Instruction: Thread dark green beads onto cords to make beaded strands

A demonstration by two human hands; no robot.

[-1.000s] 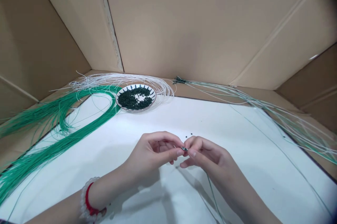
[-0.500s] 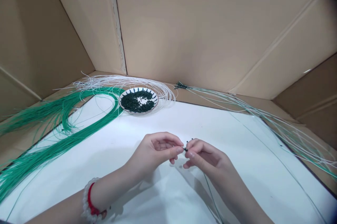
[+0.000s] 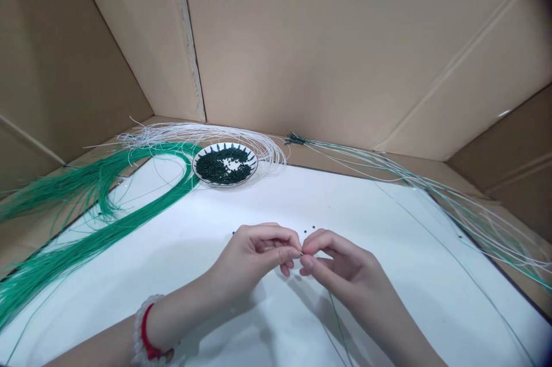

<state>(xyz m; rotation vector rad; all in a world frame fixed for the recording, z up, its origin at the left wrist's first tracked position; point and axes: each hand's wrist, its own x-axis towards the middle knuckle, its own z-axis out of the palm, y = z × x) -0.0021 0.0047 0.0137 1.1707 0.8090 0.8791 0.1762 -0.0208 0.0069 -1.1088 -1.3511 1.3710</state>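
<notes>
My left hand [image 3: 269, 249] and my right hand [image 3: 334, 263] meet at the fingertips over the white tabletop, each closed in a pinch. A short pale bit of thin cord [image 3: 302, 253] shows between the fingertips; the rest of what they pinch is hidden. Below my right hand hang two thin cords [image 3: 338, 321], one green and one paler, running down to the bottom edge. Two tiny dark beads [image 3: 309, 229] lie on the table just beyond the hands. A plate [image 3: 196, 174] of small dark green beads [image 3: 215, 167] stands farther back, left of centre.
A thick bundle of green cords [image 3: 142, 220] curves along the left. Behind the plate lies a bundle of white cords [image 3: 254, 136]. Green and white cords with dark beaded ends [image 3: 295, 138] stretch along the right edge. Cardboard walls [image 3: 345, 56] enclose the table [image 3: 388, 211].
My fingertips have come together and moved slightly down. The small dark piece that showed between them is now hidden. The two hanging cords have spread apart.
</notes>
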